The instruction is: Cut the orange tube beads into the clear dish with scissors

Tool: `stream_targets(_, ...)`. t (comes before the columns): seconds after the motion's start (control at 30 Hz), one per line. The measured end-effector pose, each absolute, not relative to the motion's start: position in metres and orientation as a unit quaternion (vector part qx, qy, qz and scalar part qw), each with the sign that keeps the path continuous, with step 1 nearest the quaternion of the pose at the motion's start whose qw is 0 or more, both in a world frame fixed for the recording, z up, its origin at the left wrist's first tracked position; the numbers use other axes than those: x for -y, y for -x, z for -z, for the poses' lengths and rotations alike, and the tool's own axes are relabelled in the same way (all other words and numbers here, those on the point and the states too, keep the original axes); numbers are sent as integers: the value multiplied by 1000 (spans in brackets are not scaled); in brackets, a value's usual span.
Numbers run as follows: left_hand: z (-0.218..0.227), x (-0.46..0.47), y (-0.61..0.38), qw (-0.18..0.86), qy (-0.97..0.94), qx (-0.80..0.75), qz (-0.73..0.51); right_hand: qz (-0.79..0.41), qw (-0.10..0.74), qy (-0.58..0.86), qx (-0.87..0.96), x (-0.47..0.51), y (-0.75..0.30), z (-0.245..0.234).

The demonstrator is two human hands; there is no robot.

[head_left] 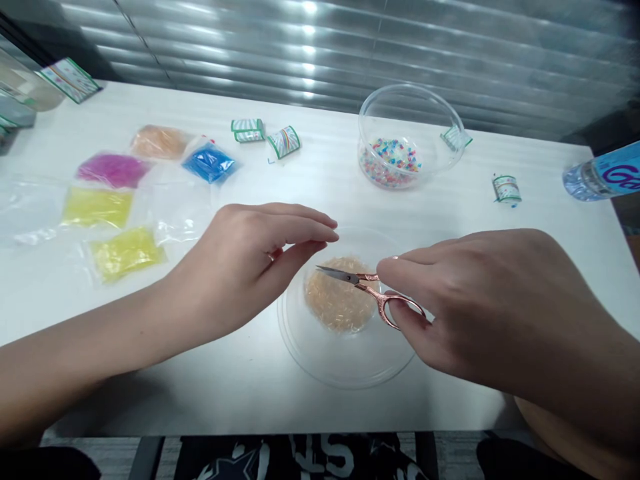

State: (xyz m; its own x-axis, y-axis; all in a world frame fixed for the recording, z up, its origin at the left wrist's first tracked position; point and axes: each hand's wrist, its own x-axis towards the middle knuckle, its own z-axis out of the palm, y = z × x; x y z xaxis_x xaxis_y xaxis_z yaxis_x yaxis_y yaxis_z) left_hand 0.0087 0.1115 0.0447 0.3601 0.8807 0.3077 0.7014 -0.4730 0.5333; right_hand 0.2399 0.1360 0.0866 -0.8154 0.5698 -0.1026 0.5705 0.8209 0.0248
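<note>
My right hand [470, 300] grips a small pair of scissors [345, 275] with copper-coloured handles, a finger and thumb at the loops. Their blades point left and look nearly closed. My left hand [270, 260] is pinched, thumb against fingertips, just up and left of the blade tips; whatever it may hold is too small to make out. Below both hands stands a clear round bowl [345, 383] with pale amber, short thin pieces [335, 307] heaped in its bottom.
Plastic packets lie at left: yellow [127, 253], magenta [113, 170], peach [159, 142] and blue [209, 163]. A clear bowl [410, 90] of multicoloured bits stands behind. Curled green-edged labels [284, 142] lie about. A bottle [605, 173] is at right; window blinds rise behind.
</note>
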Motion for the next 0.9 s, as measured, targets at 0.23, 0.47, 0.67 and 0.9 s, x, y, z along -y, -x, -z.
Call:
stream_targets(0.23,-48,-112,-11,206,-778,-516,-295,-87,15,-302,-949,-128,-241,-92)
stream_targets(0.47,-57,-109,-9,201,-771,-555,-239,-62,1,-262,-963,-127,-237,-91)
stream_targets(0.67,-59,-107,-9,205,-773,-553,-232,-54,-7,-254,-966,-125,-237,-89)
stream_targets(0.9,-58,-108,-9,208,-776,-552,-226,-52,-10,-249,-967,-124,-236,-90)
